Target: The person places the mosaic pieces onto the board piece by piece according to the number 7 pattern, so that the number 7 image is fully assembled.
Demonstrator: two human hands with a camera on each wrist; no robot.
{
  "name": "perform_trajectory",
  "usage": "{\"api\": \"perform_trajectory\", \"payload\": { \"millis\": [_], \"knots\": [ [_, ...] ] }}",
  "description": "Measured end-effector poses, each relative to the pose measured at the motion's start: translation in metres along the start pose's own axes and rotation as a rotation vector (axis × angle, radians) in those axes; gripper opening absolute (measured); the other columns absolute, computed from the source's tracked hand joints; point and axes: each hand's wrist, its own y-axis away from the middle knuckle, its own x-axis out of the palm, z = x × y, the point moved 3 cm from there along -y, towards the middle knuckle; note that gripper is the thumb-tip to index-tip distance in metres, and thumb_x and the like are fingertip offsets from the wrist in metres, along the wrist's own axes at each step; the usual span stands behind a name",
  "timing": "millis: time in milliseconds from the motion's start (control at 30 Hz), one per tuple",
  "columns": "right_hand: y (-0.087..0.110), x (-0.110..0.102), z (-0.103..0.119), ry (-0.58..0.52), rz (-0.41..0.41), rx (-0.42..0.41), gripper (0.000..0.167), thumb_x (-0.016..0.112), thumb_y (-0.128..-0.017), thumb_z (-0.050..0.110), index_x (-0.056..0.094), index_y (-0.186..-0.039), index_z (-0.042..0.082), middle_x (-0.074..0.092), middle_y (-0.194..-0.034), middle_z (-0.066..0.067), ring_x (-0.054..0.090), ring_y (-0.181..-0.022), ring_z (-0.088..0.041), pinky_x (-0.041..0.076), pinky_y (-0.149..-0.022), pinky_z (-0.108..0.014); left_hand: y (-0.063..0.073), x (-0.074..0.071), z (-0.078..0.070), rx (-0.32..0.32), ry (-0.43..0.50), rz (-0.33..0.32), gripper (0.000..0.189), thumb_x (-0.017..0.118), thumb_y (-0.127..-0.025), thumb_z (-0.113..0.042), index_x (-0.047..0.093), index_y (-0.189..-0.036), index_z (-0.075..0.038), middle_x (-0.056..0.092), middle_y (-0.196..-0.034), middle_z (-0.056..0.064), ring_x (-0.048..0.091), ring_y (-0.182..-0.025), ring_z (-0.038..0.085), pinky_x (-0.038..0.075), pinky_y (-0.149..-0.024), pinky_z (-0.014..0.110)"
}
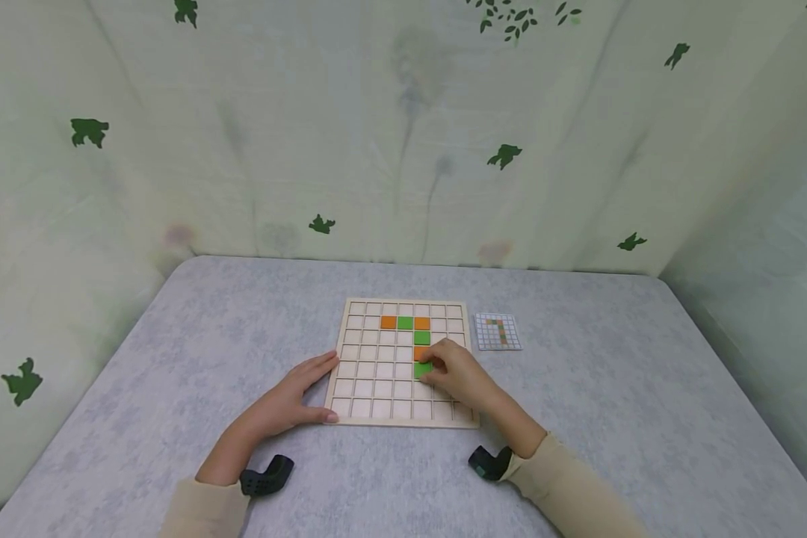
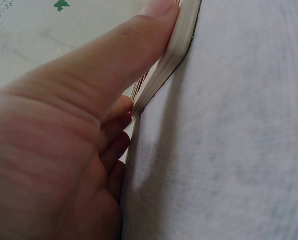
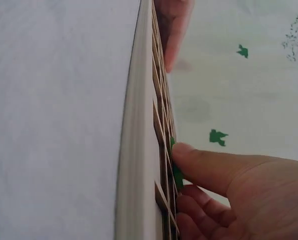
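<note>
A wooden grid board [image 1: 383, 410] lies on the table, its squares bounded by thin raised strips. Orange and green square tiles sit in it: a short row near the top, with an orange tile [image 1: 388, 323] at its left end, and a column running down from the row's right end. At the column's lower end my right hand [image 1: 462, 376] pinches a green tile [image 3: 177, 172] between thumb and fingers, over a square of the grid. My left hand [image 1: 289, 400] rests along the board's left edge, fingers extended and thumb [image 2: 133, 42] at the near left corner.
A small pattern card [image 1: 498, 332] with a printed grid and coloured squares lies right of the board. Black wrist devices [image 1: 267, 476] are on both forearms. Behind the table [image 1: 242, 299] hangs a pale curtain [image 1: 350, 134] with green leaf shapes.
</note>
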Motion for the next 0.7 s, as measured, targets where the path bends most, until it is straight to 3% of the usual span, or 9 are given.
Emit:
{"api": "perform_trajectory", "payload": {
  "millis": [167, 333, 533, 700],
  "knots": [
    [-0.002, 0.002, 0.001, -0.012, 0.007, 0.009, 0.023, 0.072, -0.077, 0.012, 0.065, -0.098, 0.007, 0.053, -0.091, -0.002, 0.043, -0.075, -0.014, 0.041, -0.065, -0.026, 0.000, 0.000, -0.001, 0.001, 0.002, 0.002, 0.092, 0.072, -0.070, -0.046, 0.030, -0.140, -0.004, 0.022, -0.146, 0.012, 0.015, -0.131, 0.035, 0.018, -0.098, 0.057],
    [0.002, -0.004, 0.003, -0.047, 0.005, 0.028, 0.028, 0.071, -0.077, 0.014, 0.064, -0.104, 0.008, 0.055, -0.098, -0.002, 0.049, -0.083, -0.015, 0.043, -0.071, -0.029, 0.000, 0.001, -0.001, 0.002, 0.000, 0.007, 0.093, 0.072, -0.070, -0.046, 0.029, -0.140, -0.003, 0.022, -0.146, 0.012, 0.015, -0.131, 0.035, 0.018, -0.099, 0.056],
    [0.017, -0.029, 0.008, -0.104, -0.059, 0.034, 0.036, 0.069, -0.080, 0.016, 0.060, -0.113, 0.008, 0.054, -0.108, -0.004, 0.051, -0.094, -0.023, 0.044, -0.078, -0.038, 0.001, 0.001, -0.001, 0.009, -0.007, 0.002, 0.092, 0.071, -0.070, -0.046, 0.030, -0.140, -0.002, 0.022, -0.146, 0.012, 0.016, -0.131, 0.036, 0.019, -0.098, 0.057],
    [0.041, -0.053, 0.008, -0.055, -0.105, 0.017, 0.045, 0.070, -0.079, 0.022, 0.055, -0.119, 0.008, 0.054, -0.114, -0.008, 0.050, -0.099, -0.027, 0.043, -0.081, -0.045, 0.002, 0.000, -0.001, 0.027, -0.002, -0.021, 0.092, 0.073, -0.069, -0.045, 0.032, -0.139, -0.003, 0.024, -0.145, 0.012, 0.017, -0.131, 0.035, 0.019, -0.099, 0.054]
  ]
}}
